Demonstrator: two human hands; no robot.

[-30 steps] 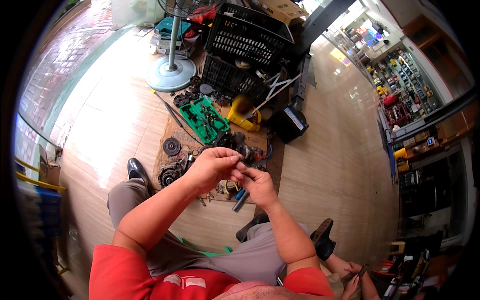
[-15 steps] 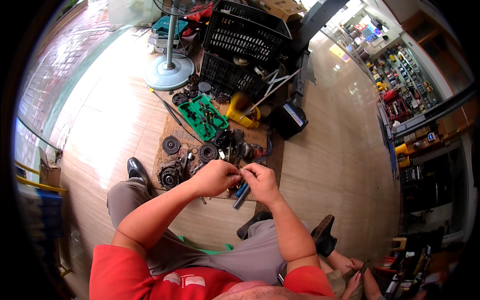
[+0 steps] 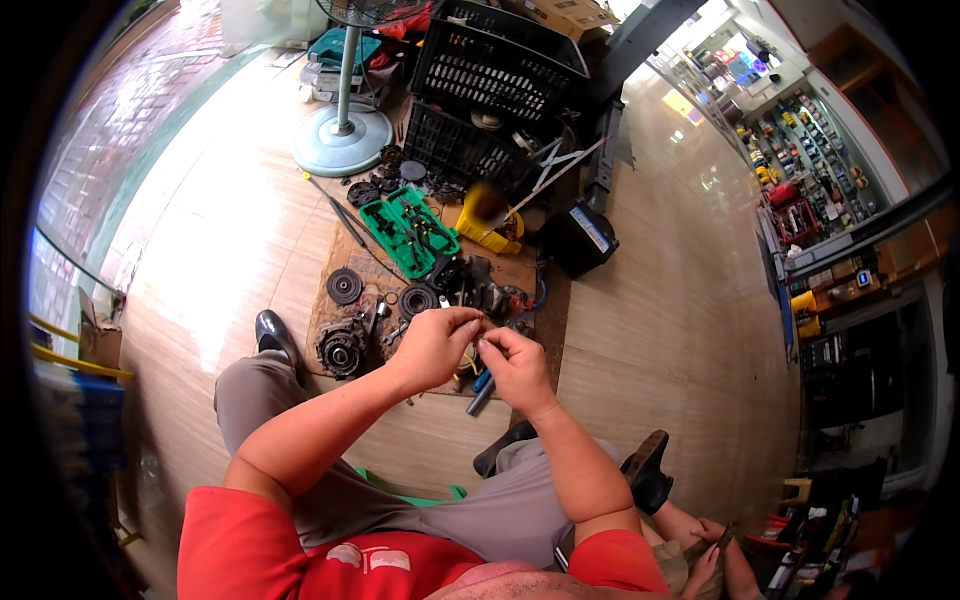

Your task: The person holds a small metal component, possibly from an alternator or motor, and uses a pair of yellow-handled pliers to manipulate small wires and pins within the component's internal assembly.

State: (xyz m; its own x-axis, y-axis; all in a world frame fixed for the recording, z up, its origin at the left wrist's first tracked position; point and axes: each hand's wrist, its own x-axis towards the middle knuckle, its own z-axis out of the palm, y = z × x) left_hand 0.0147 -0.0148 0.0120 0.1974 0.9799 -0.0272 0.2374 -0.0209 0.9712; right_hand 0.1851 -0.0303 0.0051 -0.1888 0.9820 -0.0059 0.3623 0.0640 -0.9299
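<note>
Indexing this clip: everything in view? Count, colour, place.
fan: 1, grey, upper left
crates: 2, black, stacked, top
tool case: 1, green, beyond hands
container: 1, yellow, beside tool case
box: 1, black, right of container
sheet: 1, brown, floor
metal parts: several, dark, on sheet
shelf goods: many, mixed, right
other person's hands: 2, bare, lower right
shoes: 3, dark, lower half
shirt: 1, red, bottom
left hand: 1, bare, centre
right hand: 1, bare, centre

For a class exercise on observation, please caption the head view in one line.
Left bare hand and right bare hand, held close together over a brown board strewn with dark round metal parts.
</note>
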